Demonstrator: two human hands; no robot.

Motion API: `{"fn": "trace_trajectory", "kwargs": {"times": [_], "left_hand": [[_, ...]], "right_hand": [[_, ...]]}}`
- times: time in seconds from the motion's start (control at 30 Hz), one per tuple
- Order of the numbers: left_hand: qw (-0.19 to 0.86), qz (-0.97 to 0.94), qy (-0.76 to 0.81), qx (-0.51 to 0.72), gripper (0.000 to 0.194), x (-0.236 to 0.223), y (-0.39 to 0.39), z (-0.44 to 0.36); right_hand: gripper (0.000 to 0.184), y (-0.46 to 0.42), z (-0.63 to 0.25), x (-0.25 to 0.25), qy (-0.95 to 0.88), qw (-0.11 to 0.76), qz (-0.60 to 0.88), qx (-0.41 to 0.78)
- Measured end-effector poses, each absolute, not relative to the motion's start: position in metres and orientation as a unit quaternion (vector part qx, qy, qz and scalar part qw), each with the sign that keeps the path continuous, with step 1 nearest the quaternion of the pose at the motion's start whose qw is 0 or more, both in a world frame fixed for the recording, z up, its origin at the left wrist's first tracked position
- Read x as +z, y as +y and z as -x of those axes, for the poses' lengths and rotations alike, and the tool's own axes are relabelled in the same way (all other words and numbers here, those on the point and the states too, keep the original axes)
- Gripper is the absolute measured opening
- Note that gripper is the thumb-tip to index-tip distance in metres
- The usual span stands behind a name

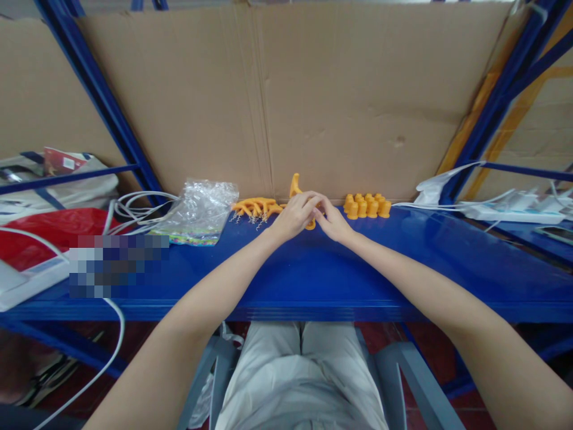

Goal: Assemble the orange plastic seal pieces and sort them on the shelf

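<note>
My left hand [295, 215] and my right hand [332, 221] meet over the far middle of the blue shelf top [313, 269], fingers curled round one orange plastic piece [295, 186] whose curved end sticks up above my left hand. Both hands are closed on it. To the left lies a pile of similar orange pieces [256, 208] with small metal springs [250, 220] beside them. To the right stands a cluster of several short orange caps [367, 205].
A crumpled clear plastic bag [200, 210] lies left of the pile, with white cables [134, 209] and a red bag [49, 230] further left. A white power strip [501, 210] sits at the right. A cardboard sheet [290, 89] forms the back wall between blue uprights.
</note>
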State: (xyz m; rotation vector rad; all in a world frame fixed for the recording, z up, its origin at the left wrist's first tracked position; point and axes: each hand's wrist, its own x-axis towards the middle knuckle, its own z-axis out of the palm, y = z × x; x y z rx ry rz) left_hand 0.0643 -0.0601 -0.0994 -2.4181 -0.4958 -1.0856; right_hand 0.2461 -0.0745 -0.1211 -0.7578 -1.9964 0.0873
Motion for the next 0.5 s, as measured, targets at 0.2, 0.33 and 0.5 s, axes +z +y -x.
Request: {"fn": "trace_trajectory", "kwargs": {"times": [0.2,0.33,0.5], "left_hand": [[0.245,0.878,-0.17,-0.375,0.038,-0.102,-0.067,-0.071],[0.258,0.859,-0.253,-0.362,0.032,-0.097,-0.063,-0.063],[0.258,0.859,-0.31,-0.314,0.024,-0.095,-0.054,-0.052]], "right_hand": [[0.031,-0.068,-0.243,-0.118,-0.743,0.581,0.302,0.138],[0.033,-0.065,-0.246,-0.114,-0.709,0.601,0.297,0.221],[0.044,-0.065,-0.249,-0.113,-0.71,0.58,0.293,0.271]]}}
